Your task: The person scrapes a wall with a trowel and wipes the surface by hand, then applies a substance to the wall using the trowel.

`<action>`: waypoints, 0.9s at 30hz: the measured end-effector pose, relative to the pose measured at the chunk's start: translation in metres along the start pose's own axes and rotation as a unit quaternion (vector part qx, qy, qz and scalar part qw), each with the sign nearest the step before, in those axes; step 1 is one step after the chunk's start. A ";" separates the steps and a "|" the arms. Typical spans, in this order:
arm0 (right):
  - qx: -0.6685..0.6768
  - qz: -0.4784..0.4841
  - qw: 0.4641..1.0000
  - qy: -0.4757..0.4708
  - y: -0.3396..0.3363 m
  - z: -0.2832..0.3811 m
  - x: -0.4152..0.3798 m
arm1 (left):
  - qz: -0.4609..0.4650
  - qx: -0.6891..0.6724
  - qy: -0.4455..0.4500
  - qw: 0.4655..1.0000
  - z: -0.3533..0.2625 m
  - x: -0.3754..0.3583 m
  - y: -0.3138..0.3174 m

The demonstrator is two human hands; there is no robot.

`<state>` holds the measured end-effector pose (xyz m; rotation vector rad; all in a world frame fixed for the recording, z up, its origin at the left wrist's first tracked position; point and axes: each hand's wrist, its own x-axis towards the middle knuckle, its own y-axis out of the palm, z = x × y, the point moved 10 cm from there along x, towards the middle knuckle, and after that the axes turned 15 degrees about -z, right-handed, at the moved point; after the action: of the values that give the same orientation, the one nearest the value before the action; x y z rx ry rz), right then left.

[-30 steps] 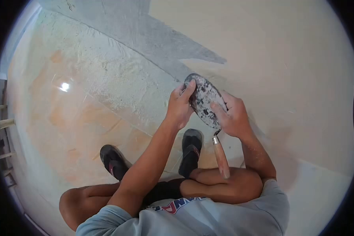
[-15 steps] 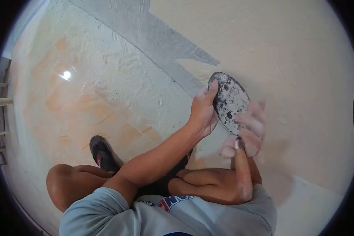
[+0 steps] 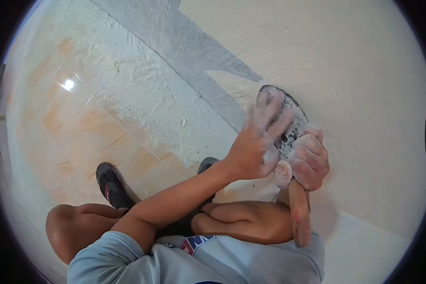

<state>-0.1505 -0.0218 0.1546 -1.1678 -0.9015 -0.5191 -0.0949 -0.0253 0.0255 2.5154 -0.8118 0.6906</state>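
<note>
A trowel (image 3: 298,120) with a dark oval blade, patchy with white plaster, points away from me. Its wooden handle (image 3: 298,217) slants back toward my body. Wrapped around the neck of the trowel, where blade meets handle, is my right hand (image 3: 311,158), its fingers curled and powdery white. My left hand (image 3: 259,146) reaches over the blade face with its fingers apart, slightly smeared by motion. White dust coats its fingers too, and they cover the left part of the blade.
Ahead and to the right rises a pale plastered surface (image 3: 364,94) with a grey zigzag patch (image 3: 194,42). White powder (image 3: 137,85) is strewn along its base on the tiled floor (image 3: 85,123). My bent legs and dark shoes (image 3: 112,184) are close below.
My left hand has released the blade's edge and now spreads its fingers over the face. My right hand, looser and blurred before, has closed around the trowel's neck.
</note>
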 end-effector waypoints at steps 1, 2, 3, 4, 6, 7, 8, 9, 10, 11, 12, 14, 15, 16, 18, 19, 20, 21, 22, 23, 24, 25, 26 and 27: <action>-0.002 -0.004 1.000 0.012 -0.001 -0.003 0.002 | 0.066 -0.031 0.014 0.997 -0.008 0.003 0.012; -0.005 -0.009 1.000 0.023 -0.002 -0.004 0.003 | 0.049 -0.046 0.012 0.998 -0.014 0.008 0.008; 0.003 -0.035 0.999 0.016 -0.005 -0.008 0.003 | 0.047 -0.046 0.011 0.998 -0.013 0.008 0.009; 0.003 -0.034 0.999 0.015 -0.004 -0.007 0.004 | 0.035 -0.037 0.021 0.998 -0.014 0.008 0.008; -0.009 -0.014 1.000 0.027 0.001 -0.004 0.006 | 0.003 -0.036 0.026 0.999 -0.014 0.006 0.004; -0.013 -0.009 1.000 0.014 0.003 -0.002 0.006 | 0.002 -0.036 0.025 0.999 -0.014 0.004 0.004; -0.012 -0.009 1.000 0.015 0.003 -0.002 0.005 | 0.005 -0.032 0.025 0.999 -0.013 0.002 0.004; -0.014 -0.003 1.000 0.008 0.005 -0.001 0.005 | 0.009 -0.028 0.025 0.999 -0.011 0.001 0.004; -0.016 0.005 1.000 0.001 0.008 0.000 0.004 | -0.011 -0.042 0.017 0.999 -0.007 0.001 0.002; -0.036 -0.021 0.999 0.002 0.010 0.001 0.009 | -0.011 -0.043 0.016 0.999 -0.006 0.002 0.001; -0.036 -0.017 0.999 0.004 0.012 0.003 0.009 | -0.004 -0.047 -0.004 0.999 -0.002 0.002 0.000; -0.046 -0.008 0.999 0.007 0.015 0.002 0.009 | 0.000 -0.067 -0.026 0.997 -0.004 0.006 -0.005; -0.043 -0.009 0.999 0.009 0.015 0.003 0.007 | 0.002 -0.055 0.000 0.998 -0.006 0.004 -0.002; -0.050 -0.030 0.998 0.003 0.010 0.005 0.006 | 0.004 -0.043 0.027 0.999 -0.008 0.003 0.002; -0.046 -0.013 0.999 0.013 0.008 0.004 0.016 | 0.012 -0.053 -0.002 0.999 -0.010 0.006 0.003; -0.048 -0.011 0.999 0.013 0.008 0.004 0.017 | 0.015 -0.053 -0.005 0.998 -0.009 0.008 0.003; -0.049 -0.015 0.999 0.015 0.007 0.004 0.017 | 0.017 -0.052 -0.008 0.998 -0.008 0.009 0.003; -0.050 -0.017 0.998 0.017 0.006 0.005 0.017 | 0.016 -0.047 -0.003 0.999 -0.009 0.007 0.004; -0.051 -0.016 0.998 0.018 0.003 0.006 0.015 | 0.016 -0.048 -0.004 0.999 -0.008 0.005 0.006; -0.043 -0.001 0.999 0.017 0.002 0.006 0.012 | 0.006 -0.051 0.003 0.999 -0.010 0.004 0.005; -0.033 0.011 0.999 0.016 0.003 0.006 0.008 | -0.002 -0.052 0.011 0.999 -0.011 0.003 0.005; -0.034 0.010 0.999 0.014 0.006 0.001 0.006 | 0.001 -0.050 0.002 0.999 -0.008 0.001 0.007; -0.016 -0.005 1.000 0.006 0.009 -0.005 0.004 | -0.011 -0.044 -0.015 0.999 -0.003 0.003 0.004; 0.002 -0.018 1.000 -0.001 0.011 -0.009 0.003 | -0.024 -0.038 -0.033 0.998 0.003 0.005 -0.001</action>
<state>-0.1370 -0.0264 0.1497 -1.1506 -0.9269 -0.5448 -0.0903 -0.0282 0.0259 2.4928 -0.7820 0.5537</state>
